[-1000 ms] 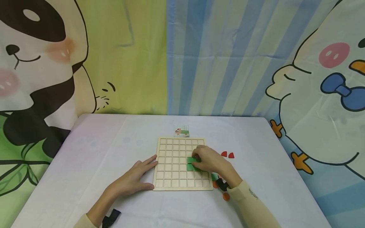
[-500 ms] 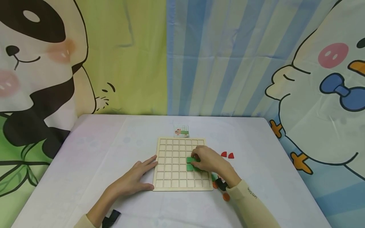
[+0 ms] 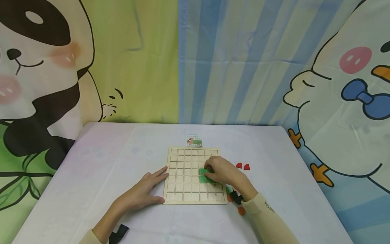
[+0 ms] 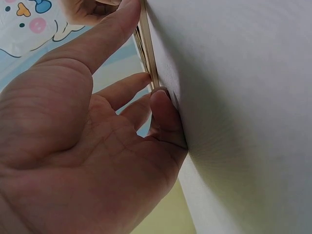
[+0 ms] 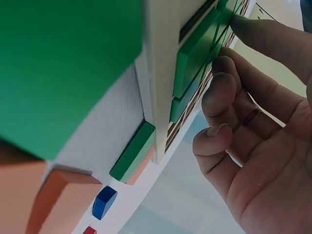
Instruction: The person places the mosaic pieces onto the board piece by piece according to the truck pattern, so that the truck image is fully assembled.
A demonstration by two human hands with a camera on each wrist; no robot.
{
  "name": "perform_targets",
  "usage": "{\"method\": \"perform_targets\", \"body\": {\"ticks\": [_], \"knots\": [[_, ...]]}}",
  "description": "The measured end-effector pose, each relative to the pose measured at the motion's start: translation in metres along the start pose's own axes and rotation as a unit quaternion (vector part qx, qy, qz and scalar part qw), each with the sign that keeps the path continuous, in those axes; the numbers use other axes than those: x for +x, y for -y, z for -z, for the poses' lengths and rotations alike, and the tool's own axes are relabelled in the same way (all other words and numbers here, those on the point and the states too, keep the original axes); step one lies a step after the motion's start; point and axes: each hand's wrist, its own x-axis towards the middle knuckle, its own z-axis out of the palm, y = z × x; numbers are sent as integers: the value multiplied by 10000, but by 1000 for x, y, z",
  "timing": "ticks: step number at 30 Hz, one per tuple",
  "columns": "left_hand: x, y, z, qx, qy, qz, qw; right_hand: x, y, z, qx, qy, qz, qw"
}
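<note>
A wooden grid board lies flat on the table. My left hand steadies its left edge, fingers stretched and thumb at the near corner; the left wrist view shows the palm beside the board's side. Over the board's right half, my right hand curls its fingers, with thumb and index finger pinching at a green square tile among several green tiles in the grid. In the right wrist view, the thumb touches one of these green tiles. The hand partly covers the tiles in the head view.
A small picture card lies behind the board. Two red pieces sit to its right. Nearer are an orange round piece and a green piece. The right wrist view also shows a blue piece and a large, close green piece.
Both hands stay almost in place. The dark gap between the two rows of green tiles under my right hand has narrowed.
</note>
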Motion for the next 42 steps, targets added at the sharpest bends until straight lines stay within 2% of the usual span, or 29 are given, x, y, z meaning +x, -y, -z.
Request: {"method": "perform_targets", "body": {"ticks": [5, 15, 29, 42], "knots": [[0, 0, 0, -9, -8, -9, 10000, 1, -1, -1, -52, -34, 9, 10000], [0, 0, 0, 18, -11, 7, 10000, -4, -6, 6, 190, -161, -304, 9992], [2, -1, 0, 41, 8, 84, 10000, -24, -34, 17, 553, -387, -596, 9959], [3, -1, 0, 63, -6, 140, 9999, -45, -53, 17, 582, -523, -676, 9946]]}}
